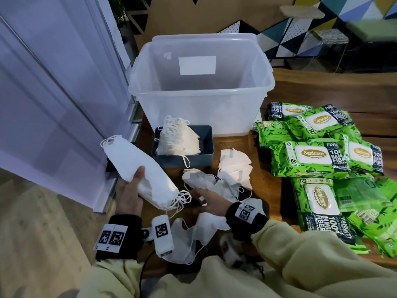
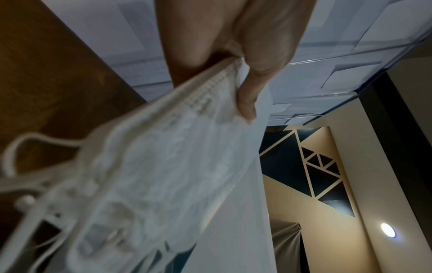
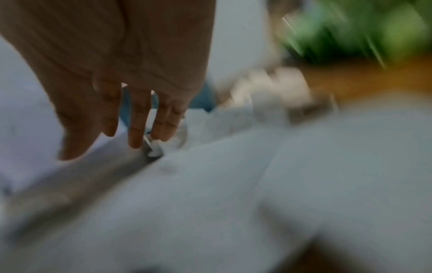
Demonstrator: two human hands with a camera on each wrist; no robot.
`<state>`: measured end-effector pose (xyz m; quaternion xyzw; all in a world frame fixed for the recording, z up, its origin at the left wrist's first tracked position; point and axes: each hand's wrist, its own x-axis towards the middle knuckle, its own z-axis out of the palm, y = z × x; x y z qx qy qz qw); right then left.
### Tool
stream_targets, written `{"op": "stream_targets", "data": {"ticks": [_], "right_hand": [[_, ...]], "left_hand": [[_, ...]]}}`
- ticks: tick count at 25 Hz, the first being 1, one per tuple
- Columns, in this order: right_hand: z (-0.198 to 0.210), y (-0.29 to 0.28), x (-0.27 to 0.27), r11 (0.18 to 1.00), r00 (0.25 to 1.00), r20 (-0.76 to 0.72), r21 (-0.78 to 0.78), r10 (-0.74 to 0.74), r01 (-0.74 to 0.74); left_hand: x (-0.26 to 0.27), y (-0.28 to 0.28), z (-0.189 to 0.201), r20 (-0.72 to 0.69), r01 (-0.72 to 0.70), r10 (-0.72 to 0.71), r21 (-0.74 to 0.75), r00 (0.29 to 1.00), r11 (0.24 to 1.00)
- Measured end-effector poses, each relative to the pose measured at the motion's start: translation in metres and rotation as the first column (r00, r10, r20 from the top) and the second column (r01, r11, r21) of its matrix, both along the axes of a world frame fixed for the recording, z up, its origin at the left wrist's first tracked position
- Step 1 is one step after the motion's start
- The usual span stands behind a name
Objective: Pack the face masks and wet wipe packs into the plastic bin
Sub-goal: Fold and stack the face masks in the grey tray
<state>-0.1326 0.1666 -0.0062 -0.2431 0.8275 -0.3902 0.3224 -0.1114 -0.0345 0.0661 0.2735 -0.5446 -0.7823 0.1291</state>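
My left hand (image 1: 129, 190) grips a stack of white face masks (image 1: 137, 168) by its long edge, held off the table's left side; the left wrist view shows thumb and fingers clamped on that stack (image 2: 163, 166). My right hand (image 1: 206, 197) reaches with straight fingers over loose white masks (image 1: 234, 171) on the wooden table, holding nothing; the right wrist view is blurred, with its fingers (image 3: 138, 129) extended above white masks (image 3: 233, 184). The clear plastic bin (image 1: 266, 82) stands open at the back. Green wet wipe packs (image 1: 309, 160) lie piled at the right.
A small grey tray (image 1: 208, 145) with more masks sits in front of the bin. The bin's lid (image 1: 204, 36) leans behind it. A white wall panel (image 1: 53, 93) stands close on the left. More masks (image 1: 193, 233) lie near the table's front edge.
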Motion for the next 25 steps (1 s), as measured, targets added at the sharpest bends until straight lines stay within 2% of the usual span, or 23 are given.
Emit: {"op": "stream_targets", "data": {"ticks": [1, 2, 3, 4, 6, 8, 11, 13, 14, 16, 18, 21, 25], "right_hand": [[-0.008, 0.003, 0.0, 0.944, 0.949, -0.192, 0.267, 0.249, -0.194], [-0.016, 0.006, 0.0, 0.828, 0.845, -0.273, 0.476, 0.46, -0.296], [-0.02, 0.008, 0.0, 0.722, 0.748, -0.288, 0.599, 0.598, -0.347], [-0.024, 0.008, -0.001, 0.679, 0.705, -0.29, 0.639, 0.647, -0.36], [-0.026, 0.009, -0.006, 0.715, 0.705, -0.326, 0.598, 0.63, -0.362], [-0.016, 0.012, -0.014, 0.792, 0.753, -0.355, 0.505, 0.553, -0.344], [0.01, 0.03, -0.031, 0.944, 0.918, -0.26, 0.217, 0.301, -0.249], [0.029, 0.047, -0.041, 0.996, 0.986, -0.156, -0.05, 0.061, -0.07], [0.037, 0.055, -0.045, 0.982, 0.991, -0.088, -0.168, -0.103, 0.087], [0.052, 0.065, -0.051, 0.854, 0.923, 0.054, -0.361, -0.381, 0.374], [0.06, 0.067, -0.056, 0.686, 0.83, 0.191, -0.484, -0.524, 0.544], [0.064, 0.062, -0.061, 0.516, 0.729, 0.306, -0.544, -0.612, 0.662], [0.068, 0.043, -0.062, 0.399, 0.682, 0.434, -0.578, -0.589, 0.712]], "left_hand": [[0.002, -0.002, -0.001, 0.006, 0.005, -0.005, -0.01, 1.0, 1.0], [0.004, -0.003, -0.002, 0.013, 0.01, -0.01, -0.016, 1.0, 1.0], [0.005, -0.003, -0.004, 0.022, 0.018, -0.018, -0.022, 1.0, 1.0], [0.006, -0.002, -0.005, 0.03, 0.024, -0.023, -0.029, 0.999, 0.999], [0.007, -0.001, -0.008, 0.037, 0.032, -0.031, -0.033, 0.999, 0.999], [0.007, -0.001, -0.011, 0.044, 0.03, -0.029, -0.028, 0.999, 0.999], [0.008, -0.005, -0.015, 0.04, 0.038, -0.037, -0.031, 0.999, 0.999], [0.011, -0.01, -0.018, 0.049, 0.03, -0.027, -0.046, 0.998, 0.998], [0.012, -0.013, -0.02, 0.054, 0.025, -0.023, -0.051, 0.998, 0.998], [0.012, -0.014, -0.025, 0.064, 0.042, -0.039, -0.054, 0.997, 0.998], [0.009, -0.009, -0.029, 0.083, 0.109, -0.104, -0.062, 0.991, 0.992], [0.005, 0.01, -0.034, 0.133, 0.262, -0.252, -0.063, 0.959, 0.963], [-0.001, 0.032, -0.039, 0.13, 0.371, -0.365, -0.03, 0.922, 0.928]]}}
